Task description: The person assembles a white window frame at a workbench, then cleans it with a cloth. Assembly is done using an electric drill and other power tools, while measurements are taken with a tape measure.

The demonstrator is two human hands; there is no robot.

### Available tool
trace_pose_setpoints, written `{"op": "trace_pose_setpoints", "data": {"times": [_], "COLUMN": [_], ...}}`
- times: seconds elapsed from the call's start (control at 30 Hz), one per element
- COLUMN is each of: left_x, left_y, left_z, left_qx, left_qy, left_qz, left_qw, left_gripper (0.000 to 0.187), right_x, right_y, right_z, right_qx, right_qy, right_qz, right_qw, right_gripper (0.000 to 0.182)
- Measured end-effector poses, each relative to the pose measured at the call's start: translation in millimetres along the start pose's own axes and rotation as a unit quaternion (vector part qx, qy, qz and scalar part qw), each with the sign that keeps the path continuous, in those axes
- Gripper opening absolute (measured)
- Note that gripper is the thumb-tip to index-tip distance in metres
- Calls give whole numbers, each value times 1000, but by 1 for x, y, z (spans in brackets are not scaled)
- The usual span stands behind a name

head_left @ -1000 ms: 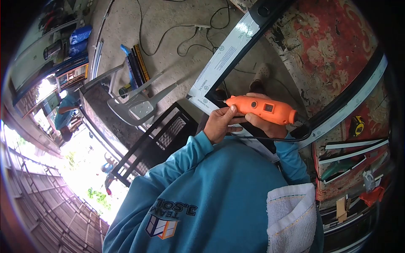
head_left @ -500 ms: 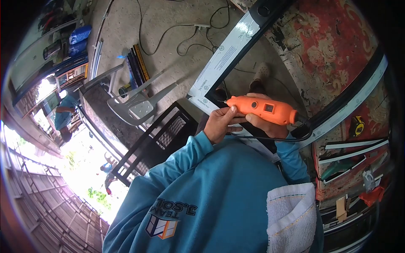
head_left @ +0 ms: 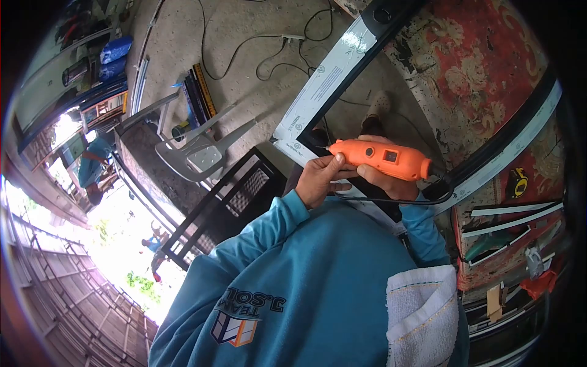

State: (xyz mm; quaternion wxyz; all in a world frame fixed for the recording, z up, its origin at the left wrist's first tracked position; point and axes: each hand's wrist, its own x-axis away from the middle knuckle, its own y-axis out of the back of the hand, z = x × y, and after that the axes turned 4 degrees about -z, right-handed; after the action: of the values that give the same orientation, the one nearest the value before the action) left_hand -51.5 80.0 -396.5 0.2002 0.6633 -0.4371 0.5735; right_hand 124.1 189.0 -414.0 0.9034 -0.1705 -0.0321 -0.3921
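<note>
An orange rotary tool [head_left: 379, 158] lies across both my hands, its thin bit pointing left at the inner corner of a frame [head_left: 298, 127] covered in white printed film. My left hand [head_left: 318, 178] pinches the tool's front end, thumb on top near the nose. My right hand [head_left: 390, 182] is wrapped round the body from below, fingers partly hidden behind it. A black cord [head_left: 391, 200] loops from the tool's rear under my hands.
A tape measure [head_left: 518, 183] and cut strips [head_left: 516, 220] lie on the worn red patterned surface [head_left: 465, 79] at right. A plastic chair [head_left: 202, 156] and black metal rack [head_left: 244, 189] stand left. Cables [head_left: 244, 43] cross the floor. A person [head_left: 95, 165] is at far left.
My hands and the rotary tool hold nearly the same position. In the background at left, people have shifted slightly.
</note>
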Motion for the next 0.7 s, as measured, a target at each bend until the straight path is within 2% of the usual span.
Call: {"op": "trace_pose_setpoints", "data": {"times": [0.37, 0.43, 0.63, 0.7], "left_x": [0, 1, 0, 0], "left_y": [-1, -2, -1, -2], "left_z": [-1, -2, -1, -1], "left_qx": [-16, -20, -16, -16], "left_qy": [1, 3, 4, 5], "left_qz": [0, -2, 1, 1], "left_qw": [1000, 1000, 1000, 1000], "left_gripper": [47, 48, 47, 47], "right_x": [6, 5, 9, 9], "right_y": [1, 2, -1, 3], "right_z": [-9, -8, -10, -12], "right_qx": [6, -16, -9, -5], "right_qy": [-7, -45, -20, -19], "right_qz": [-27, -15, -49, -30], "right_qw": [1000, 999, 999, 999], "right_gripper": [30, 31, 32, 32]}}
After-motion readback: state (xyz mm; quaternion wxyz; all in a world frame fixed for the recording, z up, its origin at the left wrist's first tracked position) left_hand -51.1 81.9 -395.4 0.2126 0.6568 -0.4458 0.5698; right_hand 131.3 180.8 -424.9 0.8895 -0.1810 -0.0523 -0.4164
